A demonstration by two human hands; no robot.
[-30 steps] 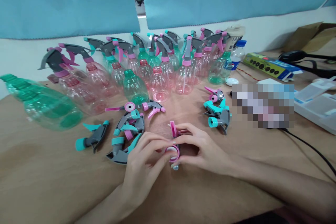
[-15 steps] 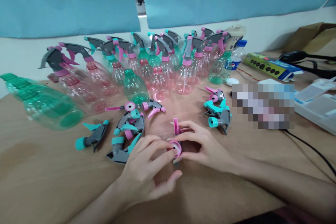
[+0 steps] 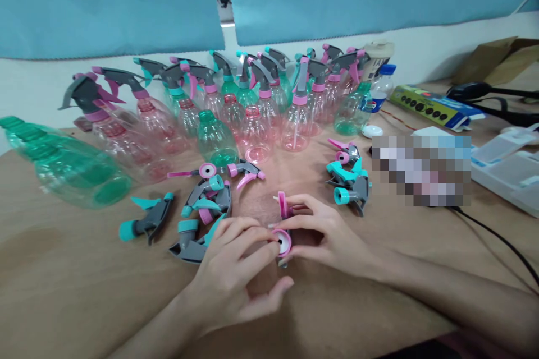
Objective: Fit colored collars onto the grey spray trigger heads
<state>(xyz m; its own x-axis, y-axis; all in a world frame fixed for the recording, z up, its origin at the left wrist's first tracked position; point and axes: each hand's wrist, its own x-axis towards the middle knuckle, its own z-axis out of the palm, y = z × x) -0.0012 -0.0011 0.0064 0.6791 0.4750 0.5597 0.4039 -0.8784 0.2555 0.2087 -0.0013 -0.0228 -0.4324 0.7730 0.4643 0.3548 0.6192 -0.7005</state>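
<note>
A pink-and-grey spray head point(image 3: 283, 243) lies on the wooden table in front of me, its pink collar facing up with a white disc and dark hole inside. My right hand point(image 3: 326, 231) grips it from the right between fingers and thumb. From the left, my left hand point(image 3: 240, 272) reaches over with fingertips on the collar's rim and inner disc; its thumb is held apart. Beside that hand lies a turquoise-and-grey spray head point(image 3: 188, 241) in a cluster of several others. Another turquoise spray head point(image 3: 147, 220) rests farther left.
Pink and green spray bottles stand behind, many with heads fitted. Open-necked ones include a green bottle point(image 3: 217, 143) and a pink bottle point(image 3: 255, 137). A green bottle point(image 3: 71, 171) lies on the left. Loose heads point(image 3: 352, 182), a box point(image 3: 432, 106) and a plastic organizer point(image 3: 509, 171) are on the right.
Both hands stay almost in place around the spray head. The left fingertips have shifted slightly toward the collar's left rim, so more of the white disc shows.
</note>
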